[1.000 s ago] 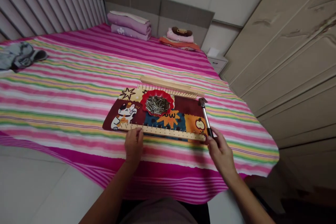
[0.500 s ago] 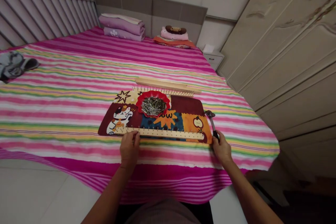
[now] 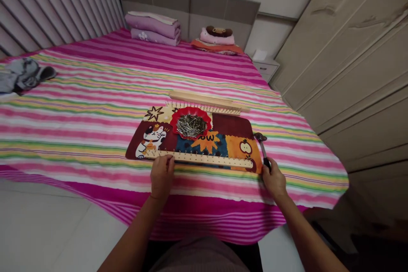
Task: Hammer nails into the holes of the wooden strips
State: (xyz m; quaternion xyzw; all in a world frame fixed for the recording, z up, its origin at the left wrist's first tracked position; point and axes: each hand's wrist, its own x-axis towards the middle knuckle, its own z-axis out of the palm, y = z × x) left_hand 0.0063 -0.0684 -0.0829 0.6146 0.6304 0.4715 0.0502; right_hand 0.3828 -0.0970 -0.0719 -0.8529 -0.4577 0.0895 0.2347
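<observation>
A hammer [image 3: 262,146] rests at the mat's right end, its head pointing away, and my right hand [image 3: 274,178] is closed round its black handle. My left hand [image 3: 162,176] pinches the near edge of a pale wooden strip [image 3: 204,160], left of its middle. Several nails stand up in the strip along its left and middle part; small dark marks dot the rest. Under the strip lies a patterned mat [image 3: 234,127] with a cat and an apple on it. Beyond, a red scalloped bowl [image 3: 174,120] on the mat is full of loose nails [image 3: 191,126].
Past the bowl lies another nail-studded strip [image 3: 219,111], with plain wooden strips [image 3: 200,98] behind it. Everything stands on a bed with a striped sheet [image 3: 95,136]. Grey clothing [image 3: 25,74] lies at the left; folded bedding [image 3: 154,29] is at the headboard.
The view has shifted a little, so everything appears slightly further right. Both hands keep their places at the strip and the hammer.
</observation>
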